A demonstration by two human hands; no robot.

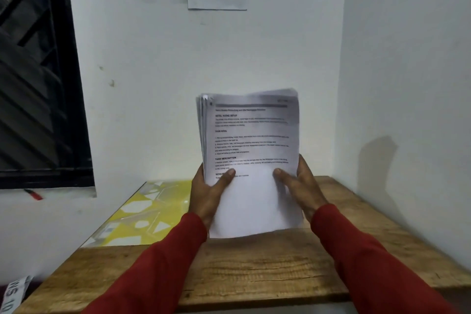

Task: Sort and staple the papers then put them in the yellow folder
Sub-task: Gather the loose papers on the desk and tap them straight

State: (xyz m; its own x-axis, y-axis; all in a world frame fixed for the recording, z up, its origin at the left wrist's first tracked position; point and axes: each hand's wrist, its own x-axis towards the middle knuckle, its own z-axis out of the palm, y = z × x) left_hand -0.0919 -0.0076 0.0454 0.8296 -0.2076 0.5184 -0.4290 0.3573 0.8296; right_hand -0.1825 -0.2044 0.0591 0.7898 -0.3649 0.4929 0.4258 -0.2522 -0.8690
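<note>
Both hands, your left hand and right hand, clamp the papers upright above the tabletop; yellow folder lies left. Tap the bottom edges square before stapling.

Folder on table (left of papers)

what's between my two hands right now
The paper stack, held upright above the table: left hand grips its left edge, right hand its right. Head view shows it.
</note>
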